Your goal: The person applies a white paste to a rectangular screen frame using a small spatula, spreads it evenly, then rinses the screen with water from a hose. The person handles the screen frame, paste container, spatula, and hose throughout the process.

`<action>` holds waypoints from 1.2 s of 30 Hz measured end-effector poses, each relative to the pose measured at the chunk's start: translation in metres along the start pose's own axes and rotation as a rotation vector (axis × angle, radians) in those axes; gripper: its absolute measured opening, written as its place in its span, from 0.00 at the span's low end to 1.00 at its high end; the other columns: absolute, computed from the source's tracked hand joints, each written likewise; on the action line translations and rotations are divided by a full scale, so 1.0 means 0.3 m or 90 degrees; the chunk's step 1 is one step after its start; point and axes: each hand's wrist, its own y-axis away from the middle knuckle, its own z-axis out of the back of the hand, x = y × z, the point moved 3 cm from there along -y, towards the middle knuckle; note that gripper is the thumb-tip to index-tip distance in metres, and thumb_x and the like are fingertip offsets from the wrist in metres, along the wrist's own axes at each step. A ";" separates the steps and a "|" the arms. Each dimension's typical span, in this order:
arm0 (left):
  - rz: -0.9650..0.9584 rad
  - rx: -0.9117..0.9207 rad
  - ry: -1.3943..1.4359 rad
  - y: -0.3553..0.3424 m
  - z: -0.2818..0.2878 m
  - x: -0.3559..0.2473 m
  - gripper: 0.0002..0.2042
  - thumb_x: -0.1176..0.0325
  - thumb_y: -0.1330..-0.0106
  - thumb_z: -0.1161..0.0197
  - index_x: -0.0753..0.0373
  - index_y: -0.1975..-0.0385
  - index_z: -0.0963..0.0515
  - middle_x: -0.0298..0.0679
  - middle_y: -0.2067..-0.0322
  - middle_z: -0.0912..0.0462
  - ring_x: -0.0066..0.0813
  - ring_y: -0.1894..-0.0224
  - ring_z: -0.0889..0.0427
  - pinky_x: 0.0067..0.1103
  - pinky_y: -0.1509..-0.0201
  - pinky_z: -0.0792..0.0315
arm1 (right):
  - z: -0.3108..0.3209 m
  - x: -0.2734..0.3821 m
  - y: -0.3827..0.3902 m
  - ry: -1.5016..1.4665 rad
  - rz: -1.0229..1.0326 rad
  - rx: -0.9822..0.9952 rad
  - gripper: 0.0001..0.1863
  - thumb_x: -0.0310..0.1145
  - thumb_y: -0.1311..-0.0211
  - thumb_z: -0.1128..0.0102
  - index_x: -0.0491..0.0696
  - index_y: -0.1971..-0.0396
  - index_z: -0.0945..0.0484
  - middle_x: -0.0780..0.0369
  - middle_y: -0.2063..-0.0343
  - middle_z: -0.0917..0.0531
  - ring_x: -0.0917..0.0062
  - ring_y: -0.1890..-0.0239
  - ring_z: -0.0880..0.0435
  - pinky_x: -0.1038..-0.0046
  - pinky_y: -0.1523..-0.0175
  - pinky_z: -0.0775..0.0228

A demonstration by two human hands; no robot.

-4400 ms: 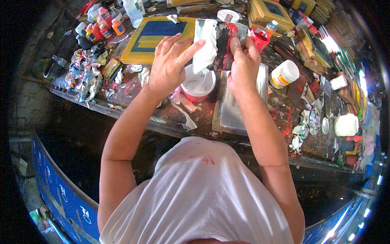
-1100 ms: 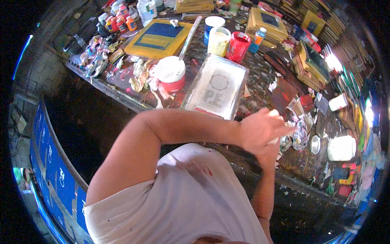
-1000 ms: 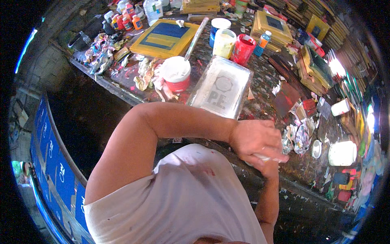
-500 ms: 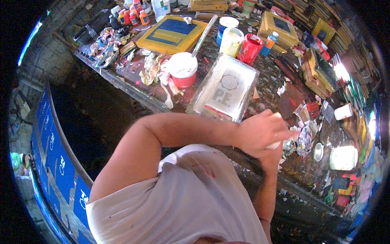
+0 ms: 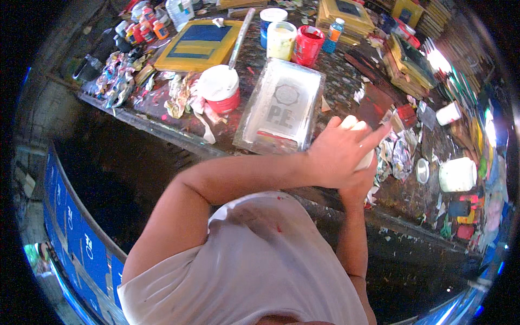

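Note:
My left hand point(image 5: 338, 151) reaches across to the right and lies over my right hand point(image 5: 355, 189), bent round a pale, crumpled-looking thing point(image 5: 364, 162), too hidden to name, with its index finger sticking out. My right hand's fingers are mostly hidden beneath it. Both are near the table's front right, beside crumpled papers point(image 5: 401, 157). To their upper left lies a metal-edged screen frame point(image 5: 303, 100) with a pale mesh and grey design, a red streak near its lower end. Left of that stands a red-and-white bucket point(image 5: 219, 81) holding white paste, with a long strip leaning at its rim.
The cluttered, paint-stained table point(image 5: 162, 125) holds a yellow frame point(image 5: 168, 59), red point(image 5: 307, 51) and cream point(image 5: 279, 46) paint tubs, a blue bottle point(image 5: 332, 40), stacked frames point(image 5: 346, 30), bottles point(image 5: 146, 32), rags point(image 5: 114, 81) and a white container point(image 5: 457, 176). A blue curved panel point(image 5: 76, 216) stands at lower left.
The white-smeared scraper held over the bucket earlier is no longer clearly visible. My hands came down to the right together, shifting up and down there, now slightly higher than half a second ago.

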 end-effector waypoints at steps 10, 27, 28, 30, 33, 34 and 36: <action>-0.203 -0.004 0.054 0.055 0.019 0.045 0.44 0.53 0.33 0.23 0.60 0.18 0.33 0.47 0.45 0.14 0.53 0.42 0.17 0.46 0.37 0.25 | -0.038 -0.025 0.058 -0.062 -0.031 0.072 0.50 0.42 0.45 0.11 0.44 0.26 0.31 0.54 0.32 0.21 0.64 0.31 0.19 0.57 0.28 0.27; 0.447 -0.683 0.842 0.573 0.715 0.721 0.29 0.47 0.16 0.43 0.66 0.30 0.25 0.55 0.34 0.16 0.56 0.31 0.17 0.54 0.24 0.25 | 0.029 -0.390 -0.007 0.121 -0.172 -0.101 0.52 0.27 0.46 0.12 0.40 0.23 0.35 0.51 0.28 0.21 0.63 0.27 0.21 0.63 0.21 0.33; 0.460 -0.719 0.810 0.697 0.760 0.826 0.28 0.47 0.15 0.44 0.64 0.29 0.25 0.54 0.36 0.15 0.54 0.31 0.16 0.54 0.26 0.23 | 0.015 -0.333 0.042 0.138 -0.101 -0.151 0.48 0.25 0.43 0.16 0.39 0.23 0.34 0.49 0.28 0.22 0.60 0.25 0.24 0.59 0.18 0.36; 0.554 -0.804 0.700 0.919 0.805 1.028 0.27 0.49 0.12 0.47 0.65 0.29 0.26 0.54 0.35 0.16 0.54 0.32 0.16 0.53 0.26 0.22 | -0.002 -0.196 0.165 0.203 0.031 -0.277 0.39 0.24 0.38 0.22 0.38 0.27 0.29 0.47 0.29 0.22 0.57 0.24 0.24 0.54 0.18 0.38; 0.688 -0.840 0.593 1.021 0.790 1.160 0.26 0.51 0.10 0.49 0.66 0.28 0.27 0.53 0.34 0.17 0.52 0.32 0.16 0.50 0.28 0.20 | -0.086 -0.056 0.263 0.280 0.296 -0.193 0.30 0.24 0.35 0.28 0.38 0.33 0.23 0.46 0.31 0.20 0.55 0.27 0.21 0.51 0.21 0.34; 0.731 -0.830 0.572 1.031 0.778 1.205 0.26 0.51 0.10 0.48 0.66 0.28 0.27 0.52 0.34 0.17 0.51 0.32 0.16 0.49 0.28 0.19 | -0.150 0.022 0.236 0.267 0.333 -0.042 0.24 0.26 0.35 0.30 0.39 0.38 0.17 0.46 0.34 0.18 0.55 0.30 0.19 0.51 0.23 0.31; 0.735 -0.751 0.485 1.102 0.762 1.360 0.26 0.52 0.12 0.42 0.67 0.28 0.27 0.50 0.36 0.16 0.48 0.36 0.14 0.42 0.35 0.17 | -0.312 0.128 0.173 0.276 0.334 0.184 0.24 0.29 0.39 0.21 0.47 0.43 0.12 0.53 0.33 0.16 0.52 0.30 0.19 0.51 0.26 0.28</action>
